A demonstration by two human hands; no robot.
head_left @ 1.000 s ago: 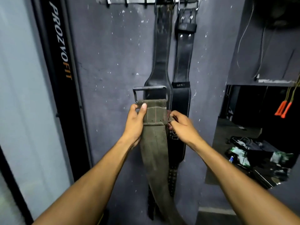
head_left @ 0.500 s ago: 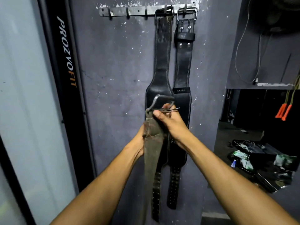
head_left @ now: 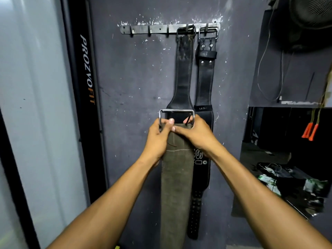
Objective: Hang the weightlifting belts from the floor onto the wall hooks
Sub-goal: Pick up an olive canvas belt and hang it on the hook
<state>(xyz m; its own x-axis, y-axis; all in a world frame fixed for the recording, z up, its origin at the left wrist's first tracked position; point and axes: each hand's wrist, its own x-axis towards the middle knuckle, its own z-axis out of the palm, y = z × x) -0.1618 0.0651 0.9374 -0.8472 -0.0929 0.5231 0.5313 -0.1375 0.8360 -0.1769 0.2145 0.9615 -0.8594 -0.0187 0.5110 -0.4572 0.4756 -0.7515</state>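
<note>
**Both hands on the suede belt, buckle up**

My left hand [head_left: 158,141] grips the top-left of the olive suede belt [head_left: 177,177], fingers curled round its edge by the buckle's side bar. My right hand [head_left: 196,136] pinches the top-right corner, thumb across the strap's upper edge, fingers wrapped behind. Between them the steel buckle [head_left: 177,110] stands upright, its open frame facing the wall, prong near my right fingers.

The belt hangs straight down from my grip, in front of the wall and partly covering two black belts — the stitched black belt [head_left: 183,72] and, just beside it, the double-prong black belt [head_left: 205,74], both already hung by their buckles on the hook rail [head_left: 156,29]. Free hooks [head_left: 149,32] show left of them; the rail is well above my hands.

Handling, as I judge it: thick suede, prob. stiff across the width but it drapes lengthwise, fairly heavy, not slippery. Best hold is where I've got it — right under the buckle, both sides, so the frame stays square & can drop over a free hook.
</note>
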